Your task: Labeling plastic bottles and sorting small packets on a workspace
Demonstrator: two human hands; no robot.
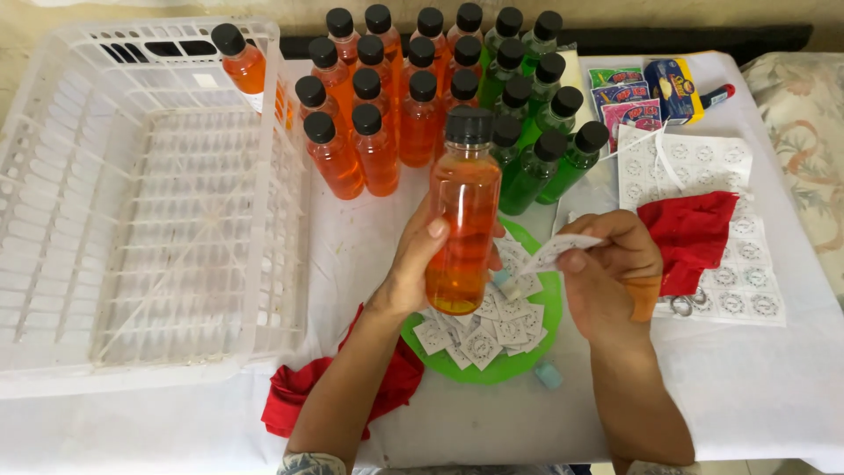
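My left hand point(413, 268) has its grip clenched around an orange bottle point(462, 220) with a black cap, held upright above the green plate point(549, 308), and my right hand point(607, 264) pinches a small white sticker point(556, 252) between thumb and fingers, just beside the bottle's right flank but, as far as I can see, not yet touching it. I judge this to be the labelling step: sticker picked, bottle presented, join not yet made. The next move calls for a steady bottle and a square, flat press so the sticker does not crease on the curved wall. Under the hands the green plate carries a heap of loose cut stickers point(483, 330). Behind it on the counter point(756, 387) stand rows of orange bottles point(378, 105) and green bottles point(536, 132). To the left is a white plastic crate point(53, 220) with one orange bottle at its far corner; to the right lie a printed sticker sheet point(738, 290) and a red cloth point(690, 233).
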